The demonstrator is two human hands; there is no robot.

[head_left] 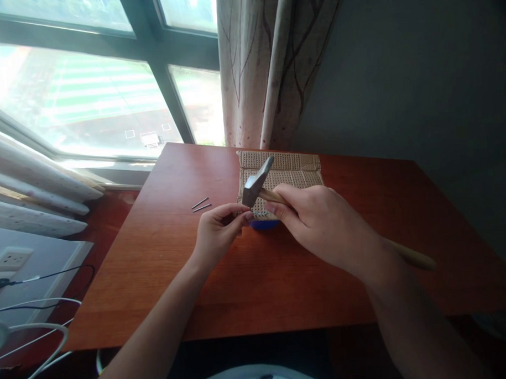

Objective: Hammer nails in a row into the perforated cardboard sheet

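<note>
My right hand [314,211] is wrapped round the wooden handle of a hammer [255,184], gripping close to its metal head. The handle's far end sticks out past my right wrist. Thumb and fingertips of my left hand [222,221] are pinched together just below the hammer head; what they hold is too small or hidden to make out. Both hands are at the near edge of a tan sheet with rows of small holes [278,176]. Under that edge shows a blue object [264,225], mostly covered. Two thin metal nails [201,205] lie left of my left hand.
Everything rests on a reddish-brown wooden table [150,280]. Behind it hang patterned curtains [252,73] beside a window [107,96]. At lower left are a wall socket with a plug [0,283] and white cables [44,326]. A white rounded rim [263,372] shows below the table's front edge.
</note>
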